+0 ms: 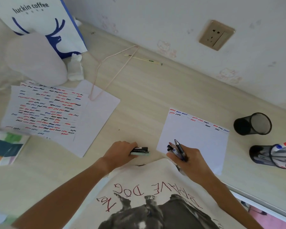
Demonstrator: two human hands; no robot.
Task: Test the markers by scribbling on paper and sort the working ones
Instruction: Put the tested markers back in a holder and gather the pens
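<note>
My left hand (120,152) rests on the desk near its front edge, closed around a small bundle of markers (141,151), black and pale green, with their ends sticking out to the right. My right hand (186,158) grips several pens (178,148), tips pointing up and away, over the lower left corner of a white sheet (198,142). That sheet carries red, blue and black scribbles along its top edge. Two black mesh holders lie on their sides at the right: one empty (253,123), one holding several markers (274,156).
A stack of papers (45,111) covered in scribbles lies at the left, with a pink wire hanger (106,75) across its top. A coffee paper bag (45,23) and white plush stand behind. A thin stick (142,59) lies by the wall. A colourful booklet (5,147) sits far left.
</note>
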